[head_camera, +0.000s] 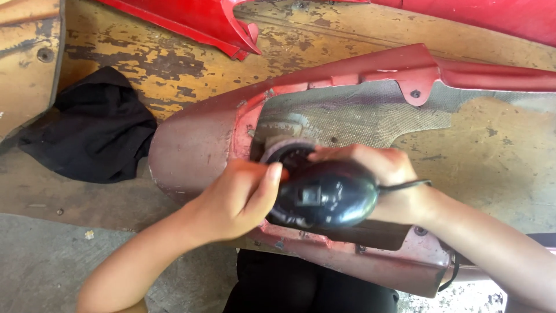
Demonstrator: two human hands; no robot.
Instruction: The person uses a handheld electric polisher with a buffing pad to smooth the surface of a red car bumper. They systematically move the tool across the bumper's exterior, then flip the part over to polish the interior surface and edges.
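A black handheld power sander [324, 194] with a round pad presses against the inside of a dull red, worn vehicle body panel [191, 145] lying on the floor. My left hand [237, 197] grips the sander's left side, thumb across its top. My right hand [382, 174] wraps the sander's right side and rear, where a black cord [405, 185] leaves it. The panel's inner face shows grey mesh-like fibre lining [359, 116] and a red flange with a screw hole.
A black cloth [95, 130] lies crumpled to the left. Glossy red panels [202, 20] rest at the top. A yellowed, rusty board [174, 64] lies under the work, grey concrete floor [40, 266] at the lower left. My dark-clothed legs are at the bottom.
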